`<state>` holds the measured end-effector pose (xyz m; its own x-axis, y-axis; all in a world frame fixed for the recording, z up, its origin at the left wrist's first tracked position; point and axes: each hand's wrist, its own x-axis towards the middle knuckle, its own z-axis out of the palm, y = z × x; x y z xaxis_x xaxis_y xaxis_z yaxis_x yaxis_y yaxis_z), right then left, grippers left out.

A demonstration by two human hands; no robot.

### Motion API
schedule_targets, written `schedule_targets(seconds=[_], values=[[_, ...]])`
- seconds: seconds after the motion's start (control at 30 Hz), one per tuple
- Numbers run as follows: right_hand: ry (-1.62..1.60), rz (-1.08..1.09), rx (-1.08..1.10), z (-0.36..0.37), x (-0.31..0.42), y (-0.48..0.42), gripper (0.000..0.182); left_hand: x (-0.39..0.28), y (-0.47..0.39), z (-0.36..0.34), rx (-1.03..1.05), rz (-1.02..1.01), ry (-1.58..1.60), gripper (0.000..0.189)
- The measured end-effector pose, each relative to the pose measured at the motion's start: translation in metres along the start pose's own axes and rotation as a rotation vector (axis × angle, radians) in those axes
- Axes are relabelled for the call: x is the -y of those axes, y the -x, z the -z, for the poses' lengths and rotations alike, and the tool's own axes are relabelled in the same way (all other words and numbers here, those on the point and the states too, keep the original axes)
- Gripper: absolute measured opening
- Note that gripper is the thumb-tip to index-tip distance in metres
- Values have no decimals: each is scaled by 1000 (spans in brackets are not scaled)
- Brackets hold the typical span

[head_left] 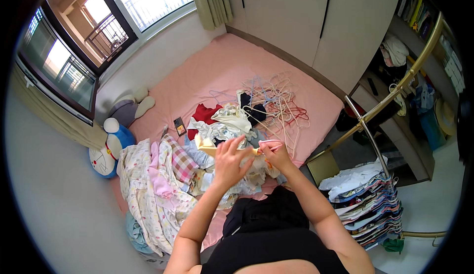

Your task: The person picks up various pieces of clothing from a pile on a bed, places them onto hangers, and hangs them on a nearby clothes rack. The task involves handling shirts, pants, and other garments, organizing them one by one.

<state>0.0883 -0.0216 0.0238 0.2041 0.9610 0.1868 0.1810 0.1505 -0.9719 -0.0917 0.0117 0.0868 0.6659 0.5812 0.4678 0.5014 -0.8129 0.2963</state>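
Observation:
My right hand grips a pink clothes hanger in front of my body. A pale yellow garment hangs stretched from the hanger towards the left. My left hand is over this garment with its fingers spread; whether its fingertips touch the cloth is hard to tell. Below and beyond both hands lies a heap of clothes, with a red garment, a white patterned garment and a dark garment. Just past it is a tangled pile of wire hangers, mostly white, blue and red.
The heap lies on a bed with a pink sheet. A phone, a floral cloth, a plaid cloth and plush toys are at left. At right, a metal rack bears many hung clothes.

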Motion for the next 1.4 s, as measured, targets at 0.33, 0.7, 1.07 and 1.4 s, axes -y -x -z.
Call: schedule_targets(seconds=[0.33,0.7,1.07,1.4], values=[[117,192,-398,7,-18,10,21,23,-1,-8,-10,393,38,21],[298,-5,557,-56,-53,27,50,33,5,3,-205,440,194,16],[781,-146,487,23,-82,18,74,84,76,37,-145,369,265,11],[607,-184,391,42,-78,8,63,91,87,42,-99,340,249,11]])
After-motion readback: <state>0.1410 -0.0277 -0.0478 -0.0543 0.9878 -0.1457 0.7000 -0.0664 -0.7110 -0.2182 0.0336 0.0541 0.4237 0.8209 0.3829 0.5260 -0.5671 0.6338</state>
